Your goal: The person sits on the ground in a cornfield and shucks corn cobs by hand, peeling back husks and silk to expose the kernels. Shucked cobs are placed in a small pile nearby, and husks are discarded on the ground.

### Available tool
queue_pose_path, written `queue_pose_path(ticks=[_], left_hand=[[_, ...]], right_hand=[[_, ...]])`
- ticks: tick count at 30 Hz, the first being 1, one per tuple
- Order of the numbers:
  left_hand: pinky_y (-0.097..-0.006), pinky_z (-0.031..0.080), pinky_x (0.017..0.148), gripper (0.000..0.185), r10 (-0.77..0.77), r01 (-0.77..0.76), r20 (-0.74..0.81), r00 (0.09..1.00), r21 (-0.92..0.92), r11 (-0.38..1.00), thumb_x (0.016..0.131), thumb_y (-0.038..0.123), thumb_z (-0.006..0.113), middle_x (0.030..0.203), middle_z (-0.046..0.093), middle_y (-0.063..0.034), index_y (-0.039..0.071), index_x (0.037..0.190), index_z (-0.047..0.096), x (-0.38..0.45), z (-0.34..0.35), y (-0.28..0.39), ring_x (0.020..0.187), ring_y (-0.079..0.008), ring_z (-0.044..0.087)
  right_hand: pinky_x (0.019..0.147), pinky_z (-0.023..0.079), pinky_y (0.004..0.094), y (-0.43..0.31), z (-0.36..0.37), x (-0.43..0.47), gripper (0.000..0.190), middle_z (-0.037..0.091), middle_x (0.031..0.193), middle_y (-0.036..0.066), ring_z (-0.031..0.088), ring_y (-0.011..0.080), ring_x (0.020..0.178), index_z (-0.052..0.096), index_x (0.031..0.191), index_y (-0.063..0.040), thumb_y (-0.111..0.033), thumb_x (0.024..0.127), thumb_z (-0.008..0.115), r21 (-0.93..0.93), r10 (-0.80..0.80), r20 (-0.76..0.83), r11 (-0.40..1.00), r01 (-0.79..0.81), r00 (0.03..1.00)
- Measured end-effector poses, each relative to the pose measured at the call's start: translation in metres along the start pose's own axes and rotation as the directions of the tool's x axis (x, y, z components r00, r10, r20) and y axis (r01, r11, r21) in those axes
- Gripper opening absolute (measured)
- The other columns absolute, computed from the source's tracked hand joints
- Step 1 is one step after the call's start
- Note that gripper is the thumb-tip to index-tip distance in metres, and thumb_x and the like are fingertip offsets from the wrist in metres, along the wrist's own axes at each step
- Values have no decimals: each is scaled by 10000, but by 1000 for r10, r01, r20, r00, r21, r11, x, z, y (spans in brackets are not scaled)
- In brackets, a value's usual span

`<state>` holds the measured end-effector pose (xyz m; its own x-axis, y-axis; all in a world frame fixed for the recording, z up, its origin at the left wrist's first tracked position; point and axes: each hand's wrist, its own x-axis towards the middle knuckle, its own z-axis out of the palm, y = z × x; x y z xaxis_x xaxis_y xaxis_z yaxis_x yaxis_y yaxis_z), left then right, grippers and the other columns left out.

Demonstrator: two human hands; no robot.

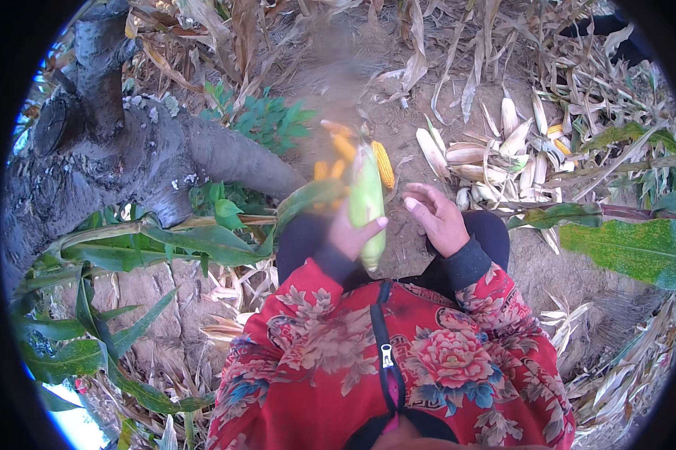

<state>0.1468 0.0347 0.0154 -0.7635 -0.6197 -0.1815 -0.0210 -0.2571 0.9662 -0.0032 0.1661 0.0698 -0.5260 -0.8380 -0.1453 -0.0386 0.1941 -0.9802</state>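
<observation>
An ear of corn in its pale green husk (367, 202) stands nearly upright in the view, its lower part gripped by my left hand (349, 232) with the thumb across the front. To its right, my right hand (438, 218) holds nothing; its fingers are apart and partly bent, near my right knee. Just beyond the husked ear, a bare yellow corn cob (383, 166) lies on the soil. Several more yellow cobs (338, 163) sit to the left of the ear, blurred and partly hidden by it and by a leaf.
A thick tree trunk (163, 140) leans in from the left. Ears in dry husks (495, 154) are heaped at the right, with a little yellow corn showing. Green corn leaves (203, 242) cross beside my left knee, and dry stalks (597, 84) cover the far right ground.
</observation>
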Motion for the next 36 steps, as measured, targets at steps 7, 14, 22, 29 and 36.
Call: queue_pose_path(ticks=[7, 14, 22, 29, 36], left_hand=[[-340, 432, 939, 716, 294, -280, 18, 956, 367, 887, 691, 193, 807, 1133, 545, -104, 9, 1267, 423, -30, 13, 44, 1062, -206, 540], [-390, 452, 877, 639, 386, -318, 85, 918, 741, 592, 641, 173, 798, 1095, 583, -139, 55, 1201, 513, -52, 23, 78, 1030, -316, 546], [-422, 448, 876, 654, 461, -350, 119, 880, 817, 458, 617, 185, 811, 1094, 579, -131, 69, 1192, 523, -51, 27, 73, 1008, -342, 526], [-418, 441, 899, 686, 403, -328, 135, 905, 826, 459, 601, 200, 824, 1117, 569, -128, 68, 1200, 517, -49, 26, 69, 1016, -339, 516], [-409, 461, 870, 762, 382, -289, 112, 917, 847, 446, 572, 232, 852, 1065, 541, -138, 65, 1224, 495, -48, 23, 69, 987, -333, 530]], right_hand=[[868, 482, 312, -48, 4, 5, 414, 647, 1076, 168, 627, 204, 995, 544, 1201, 30, -271, 921, 590, -105, -177, 1, 979, 177, 984], [759, 507, 344, -53, 1, -14, 344, 664, 906, 179, 648, 246, 863, 625, 1049, 14, -255, 836, 613, -230, -164, -37, 961, 151, 986], [655, 493, 357, -43, -5, -14, 338, 639, 783, 193, 631, 283, 682, 622, 997, 9, -243, 773, 607, -164, -121, -90, 981, 105, 989], [625, 485, 301, 6, 8, -1, 240, 627, 717, 80, 606, 152, 669, 636, 957, 2, -179, 806, 589, 71, -80, -175, 993, 94, 981], [613, 509, 295, -33, 11, -12, 193, 622, 737, 18, 607, 105, 692, 637, 963, 7, -113, 840, 548, 472, 104, -91, 880, -49, 990]])
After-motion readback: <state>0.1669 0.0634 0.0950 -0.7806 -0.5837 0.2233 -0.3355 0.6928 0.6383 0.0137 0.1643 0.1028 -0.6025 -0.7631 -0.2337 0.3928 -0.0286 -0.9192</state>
